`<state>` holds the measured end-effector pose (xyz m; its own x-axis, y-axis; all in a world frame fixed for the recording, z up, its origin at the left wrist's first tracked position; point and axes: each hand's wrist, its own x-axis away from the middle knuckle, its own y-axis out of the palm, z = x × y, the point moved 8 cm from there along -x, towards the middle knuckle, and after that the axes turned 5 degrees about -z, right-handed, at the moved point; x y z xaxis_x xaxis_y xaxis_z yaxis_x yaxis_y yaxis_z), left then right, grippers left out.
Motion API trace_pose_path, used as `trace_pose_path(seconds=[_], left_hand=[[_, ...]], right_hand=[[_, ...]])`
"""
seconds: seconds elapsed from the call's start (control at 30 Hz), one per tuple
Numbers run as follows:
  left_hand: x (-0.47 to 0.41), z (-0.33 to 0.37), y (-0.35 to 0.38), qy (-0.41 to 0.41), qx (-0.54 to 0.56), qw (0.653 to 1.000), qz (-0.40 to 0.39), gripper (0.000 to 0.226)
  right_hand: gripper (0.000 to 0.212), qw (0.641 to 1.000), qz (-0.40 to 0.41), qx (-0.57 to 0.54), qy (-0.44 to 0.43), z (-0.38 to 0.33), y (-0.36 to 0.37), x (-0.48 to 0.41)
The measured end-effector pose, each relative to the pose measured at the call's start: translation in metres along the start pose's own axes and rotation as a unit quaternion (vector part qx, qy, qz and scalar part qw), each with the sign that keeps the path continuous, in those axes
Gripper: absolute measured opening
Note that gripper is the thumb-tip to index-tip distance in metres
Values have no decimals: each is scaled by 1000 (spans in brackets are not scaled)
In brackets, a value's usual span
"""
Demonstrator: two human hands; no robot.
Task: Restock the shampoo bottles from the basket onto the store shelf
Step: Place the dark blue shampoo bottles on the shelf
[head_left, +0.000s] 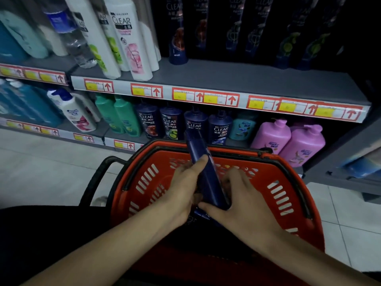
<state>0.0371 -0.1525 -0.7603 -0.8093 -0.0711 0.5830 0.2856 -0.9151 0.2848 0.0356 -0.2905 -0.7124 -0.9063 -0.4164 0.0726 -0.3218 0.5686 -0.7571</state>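
Observation:
A dark blue shampoo bottle point(203, 168) tilts up out of the red basket point(288, 186), its top end over the far rim. My left hand point(185, 188) grips its left side, thumb laid along the bottle. My right hand point(245, 201) holds its lower right end, thumb under the base. Another blue bottle point(203, 215) lies below in the basket, mostly hidden by my hands. The grey store shelf point(237, 79) above has bare room in front of a row of dark bottles point(239, 27).
White bottles point(127, 38) stand on the shelf's left part. The lower shelf holds green point(121, 116), dark blue point(171, 124) and pink bottles point(288, 141) just behind the basket. Price labels point(206, 98) line the shelf edges. A black basket handle point(97, 180) sticks out left over the tiled floor point(41, 172).

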Motion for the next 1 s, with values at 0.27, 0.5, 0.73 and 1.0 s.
trace_pose_path(seconds=[0.27, 0.5, 0.73, 1.0], left_hand=[[12, 26, 0, 20, 109, 990, -92, 41], [17, 53, -6, 78, 77, 991, -70, 49], [14, 78, 4, 154, -14, 988, -19, 31], [36, 123, 23, 315, -50, 948, 22, 59]], right_hand=[[22, 986, 46, -162, 11, -2, -13, 3], [25, 979, 75, -190, 25, -5, -23, -2], [56, 992, 32, -121, 19, -23, -16, -21], [39, 989, 126, -81, 14, -40, -48, -58]])
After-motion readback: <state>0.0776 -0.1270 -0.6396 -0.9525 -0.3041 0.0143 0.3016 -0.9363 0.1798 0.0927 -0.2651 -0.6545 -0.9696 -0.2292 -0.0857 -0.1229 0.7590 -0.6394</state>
